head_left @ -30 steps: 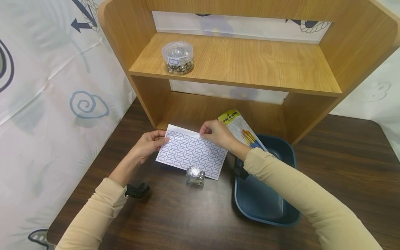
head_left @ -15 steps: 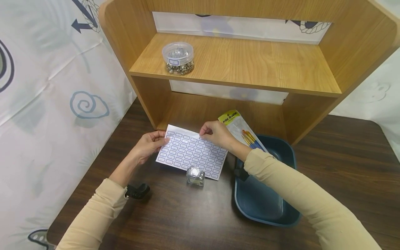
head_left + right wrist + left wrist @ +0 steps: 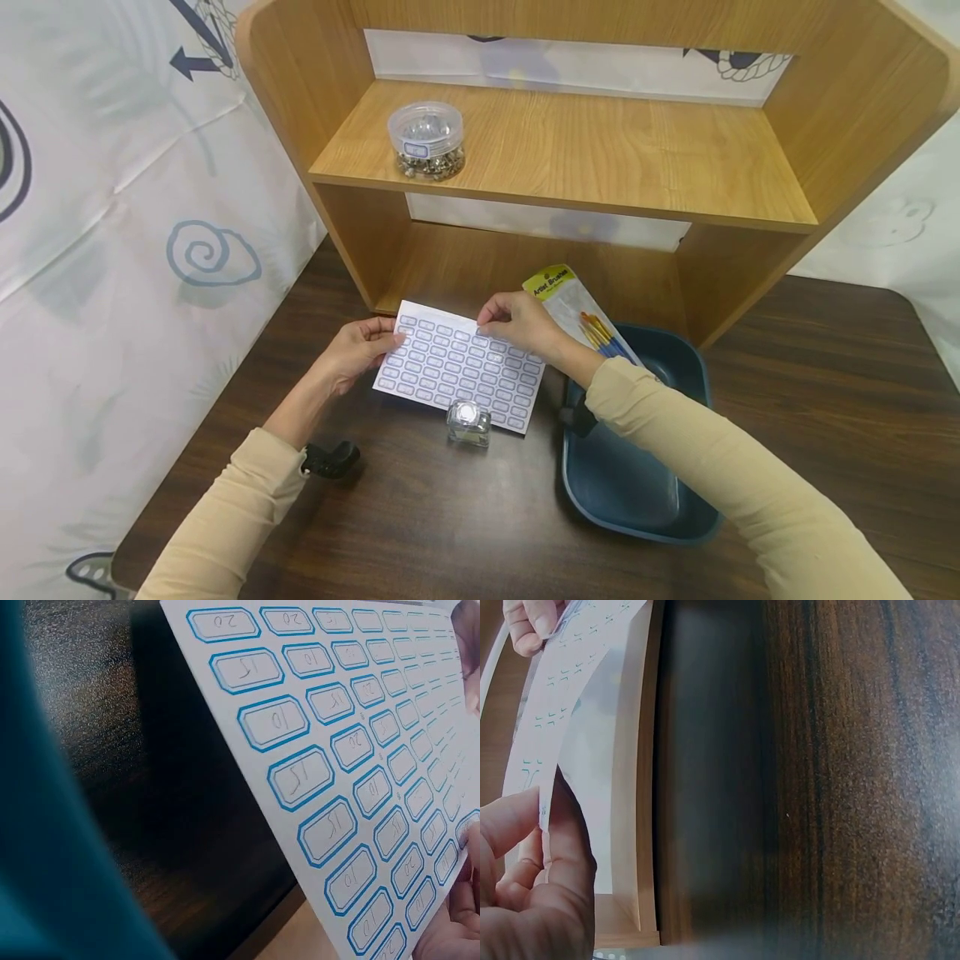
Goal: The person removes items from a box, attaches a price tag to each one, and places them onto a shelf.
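Note:
A white sheet of blue-bordered labels [image 3: 457, 367] is held up at a tilt above the table. In the right wrist view the label sheet [image 3: 341, 780] carries handwritten numbers such as 10, 15 and 20. My left hand [image 3: 360, 350] pinches its left edge between thumb and fingers, as the left wrist view shows, with the left hand [image 3: 536, 877] near the sheet's corner. At the top edge, right of the middle, my right hand [image 3: 521, 323] pinches with thumb and forefinger; whether a single label is lifted there cannot be made out. A small clear container [image 3: 468, 423] stands before the sheet.
A blue tray [image 3: 637, 529] lies under my right forearm, with a packet of artist brushes [image 3: 573, 304] leaning on its far end. Behind stands a wooden shelf [image 3: 562, 154] bearing a round clear tub [image 3: 427, 140] of small metal pieces. A patterned cloth [image 3: 150, 250] hangs at left.
Both hands keep their grip on the label sheet and hardly move. The container, tray and tub stay in place.

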`<state>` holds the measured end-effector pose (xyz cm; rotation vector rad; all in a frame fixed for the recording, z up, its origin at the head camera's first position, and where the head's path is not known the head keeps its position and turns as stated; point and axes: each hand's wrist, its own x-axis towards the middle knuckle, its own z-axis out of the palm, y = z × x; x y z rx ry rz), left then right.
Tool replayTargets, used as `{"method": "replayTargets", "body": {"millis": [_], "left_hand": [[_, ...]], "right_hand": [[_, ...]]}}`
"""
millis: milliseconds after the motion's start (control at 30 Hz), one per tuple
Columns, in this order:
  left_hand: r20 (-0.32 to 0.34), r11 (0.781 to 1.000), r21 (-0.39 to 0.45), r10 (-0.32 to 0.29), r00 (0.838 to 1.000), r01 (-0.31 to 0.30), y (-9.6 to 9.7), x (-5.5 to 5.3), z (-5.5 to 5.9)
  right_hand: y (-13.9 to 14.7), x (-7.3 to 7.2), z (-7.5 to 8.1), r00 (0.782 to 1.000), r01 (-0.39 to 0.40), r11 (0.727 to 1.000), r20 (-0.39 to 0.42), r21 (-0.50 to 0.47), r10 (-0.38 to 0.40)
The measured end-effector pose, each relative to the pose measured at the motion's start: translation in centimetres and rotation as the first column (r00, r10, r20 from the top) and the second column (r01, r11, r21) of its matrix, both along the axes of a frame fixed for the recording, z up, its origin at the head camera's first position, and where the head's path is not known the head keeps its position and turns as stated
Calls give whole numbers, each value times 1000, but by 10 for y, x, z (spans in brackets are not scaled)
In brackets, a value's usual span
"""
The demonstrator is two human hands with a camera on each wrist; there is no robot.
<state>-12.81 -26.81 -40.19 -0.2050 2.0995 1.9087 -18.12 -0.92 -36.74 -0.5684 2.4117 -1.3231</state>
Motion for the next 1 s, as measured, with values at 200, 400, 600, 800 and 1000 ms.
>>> {"method": "replayTargets", "body": {"millis": [200, 400, 600, 800, 1000], "left_hand": [[21, 999, -43, 16, 1000, -15, -2, -1, -3], [34, 990, -131, 53, 998, -48, -8, -2, -7], [3, 978, -204, 43, 999, -42, -12, -1, -12], [-101, 896, -438, 28, 995, -70, -13, 0, -16], [-316, 806, -561, 3, 949, -190, -2, 3, 0]], "right_hand": [[2, 2, 1, 997, 50, 998, 66, -46, -47], [3, 3, 6, 987, 119, 984, 125, -132, -102], [7, 8, 12, 987, 76, 985, 155, -153, -52], [13, 16, 19, 979, 39, 990, 206, -134, -10], [21, 24, 28, 979, -30, 991, 199, -129, 55]]}}
